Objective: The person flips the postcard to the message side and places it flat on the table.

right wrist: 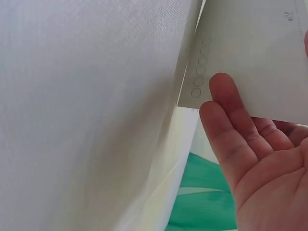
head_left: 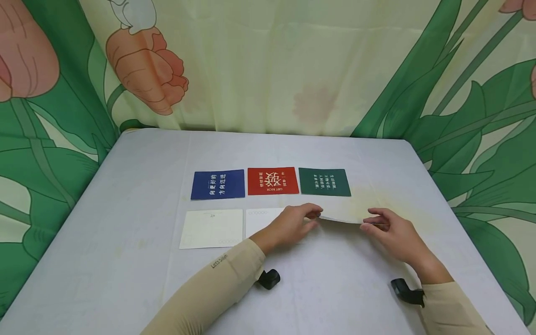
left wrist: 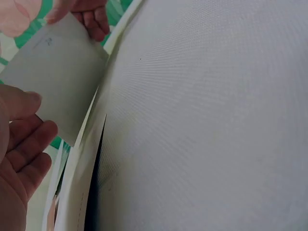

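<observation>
Before a flower-printed curtain (head_left: 268,70), over a white-clothed table (head_left: 104,251) (three coloured cards (head_left: 273,188) are lying there), the left hand (head_left: 291,224) and right hand (head_left: 393,236) are pinching a pale card (left wrist: 60,72).

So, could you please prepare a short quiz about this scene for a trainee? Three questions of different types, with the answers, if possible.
1. Multiple choice. In the head view, what colour is the middle card of the farthest three?
A) Blue
B) Red
C) Green

2. True or false? Only one hand is holding the raised pale card.

3. Fill in the blank. In the right wrist view, the printed row along the edge of that card is made of small ____.

Key
1. B
2. False: the left hand and the right hand grip it at opposite ends.
3. circles
</observation>
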A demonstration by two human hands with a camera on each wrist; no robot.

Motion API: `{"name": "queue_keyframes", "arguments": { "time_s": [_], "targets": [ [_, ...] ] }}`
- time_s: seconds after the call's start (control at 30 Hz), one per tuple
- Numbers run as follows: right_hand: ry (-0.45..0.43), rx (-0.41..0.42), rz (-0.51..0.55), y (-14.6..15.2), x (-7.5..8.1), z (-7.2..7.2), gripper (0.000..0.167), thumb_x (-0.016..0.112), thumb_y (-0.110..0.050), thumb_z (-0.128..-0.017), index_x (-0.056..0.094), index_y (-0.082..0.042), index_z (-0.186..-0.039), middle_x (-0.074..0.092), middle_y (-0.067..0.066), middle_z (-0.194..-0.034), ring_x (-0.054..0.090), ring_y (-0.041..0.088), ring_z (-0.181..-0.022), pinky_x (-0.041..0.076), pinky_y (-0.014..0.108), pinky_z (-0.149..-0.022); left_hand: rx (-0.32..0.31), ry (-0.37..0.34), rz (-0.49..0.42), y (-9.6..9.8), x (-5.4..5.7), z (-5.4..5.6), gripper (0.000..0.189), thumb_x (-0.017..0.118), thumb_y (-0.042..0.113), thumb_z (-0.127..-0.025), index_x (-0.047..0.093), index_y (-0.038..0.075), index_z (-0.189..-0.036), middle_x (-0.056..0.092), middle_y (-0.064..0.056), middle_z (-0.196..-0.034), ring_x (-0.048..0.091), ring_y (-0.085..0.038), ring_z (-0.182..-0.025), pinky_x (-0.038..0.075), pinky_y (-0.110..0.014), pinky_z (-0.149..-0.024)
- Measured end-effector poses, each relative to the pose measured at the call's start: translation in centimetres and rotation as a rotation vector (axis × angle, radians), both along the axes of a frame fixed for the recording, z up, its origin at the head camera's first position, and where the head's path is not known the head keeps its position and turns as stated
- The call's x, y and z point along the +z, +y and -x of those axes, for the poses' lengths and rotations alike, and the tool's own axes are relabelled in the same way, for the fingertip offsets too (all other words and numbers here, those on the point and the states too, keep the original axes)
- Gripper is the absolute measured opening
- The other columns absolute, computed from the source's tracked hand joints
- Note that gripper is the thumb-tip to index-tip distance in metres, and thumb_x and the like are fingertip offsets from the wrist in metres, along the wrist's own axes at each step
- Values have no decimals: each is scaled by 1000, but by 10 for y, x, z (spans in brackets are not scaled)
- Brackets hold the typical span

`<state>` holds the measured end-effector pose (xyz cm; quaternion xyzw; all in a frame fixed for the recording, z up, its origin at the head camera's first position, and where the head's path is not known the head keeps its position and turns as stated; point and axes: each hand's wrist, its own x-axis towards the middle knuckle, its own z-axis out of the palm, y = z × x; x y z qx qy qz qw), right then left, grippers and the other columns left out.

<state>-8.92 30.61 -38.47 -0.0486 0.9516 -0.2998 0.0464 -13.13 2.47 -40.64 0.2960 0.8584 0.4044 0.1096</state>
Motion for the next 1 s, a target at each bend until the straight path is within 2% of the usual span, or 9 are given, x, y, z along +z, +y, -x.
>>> {"name": "queue_keyframes", "arguments": {
  "time_s": [0.17, 0.27, 0.37, 0.47, 0.53, 0.67, 0.77, 0.87, 1.0],
  "targets": [
    [47, -4, 1, -1, 0, 0, 56, 70, -23, -96, 48, 6, -139, 73, 15, -110, 68, 34, -104, 56, 39, -82, 33, 26, -16, -1, 1, 0, 44, 69, 14, -96, 59, 11, -138, 72, 4, -116, 64, -6, -110, 45, -19, -97],
    [58, -5, 19, -2, -1, 1, 55, 69, -9, -95, 44, 6, -141, 73, 14, -108, 68, 34, -105, 56, 38, -84, 57, 20, -34, 0, 2, -1, 44, 69, 13, -96, 58, 10, -139, 74, 4, -110, 66, -6, -104, 47, -17, -92],
    [47, -13, 44, -2, -2, 0, 58, 68, -3, -94, 40, 6, -144, 72, 17, -109, 68, 36, -104, 56, 41, -85, 82, -5, -54, -1, 3, -1, 44, 69, 13, -96, 58, 11, -138, 75, 5, -104, 67, -5, -96, 49, -16, -86],
    [34, -36, 43, -2, -1, -2, 60, 69, -8, -95, 39, 4, -146, 71, 21, -110, 67, 36, -101, 56, 28, -80, 104, -17, -71, -1, 3, -2, 43, 69, 14, -96, 58, 12, -138, 74, 4, -100, 66, -4, -89, 50, -16, -81],
    [29, -56, 36, -2, 0, -3, 61, 69, -14, -96, 39, 3, -146, 70, 21, -108, 65, 35, -99, 53, 23, -76, 127, -19, -94, -1, 3, -2, 45, 70, 14, -96, 56, 13, -138, 74, 3, -100, 66, -4, -88, 50, -16, -80],
    [46, -97, 40, -3, 1, -2, 67, 71, -23, -95, 38, 3, -147, 68, 15, -98, 57, 29, -92, 46, 21, -70, 179, -23, -172, -1, 1, -2, 48, 70, 11, -95, 49, 12, -137, 74, 0, -98, 67, -6, -86, 52, -18, -79],
    [76, -118, 79, -4, -2, -2, 70, 74, -20, -93, 35, 5, -147, 65, 12, -95, 55, 23, -84, 46, 17, -67, 206, -15, -201, -1, 0, -2, 44, 69, 9, -95, 48, 12, -133, 74, -2, -97, 67, -7, -84, 52, -19, -77],
    [101, -124, 122, -4, -5, -2, 71, 75, -14, -92, 34, 6, -146, 62, 14, -100, 56, 16, -78, 48, 12, -66, 213, -17, -180, 0, -1, -2, 36, 69, 9, -95, 53, 11, -127, 72, -3, -102, 67, -8, -87, 52, -19, -80],
    [112, -124, 146, -5, -8, -2, 68, 73, -11, -93, 34, 4, -146, 56, 17, -111, 56, 9, -77, 48, 11, -67, 204, -55, -130, 2, -2, -2, 35, 70, 8, -95, 61, 9, -128, 70, -5, -116, 68, -9, -92, 52, -17, -83]
  ]
}}
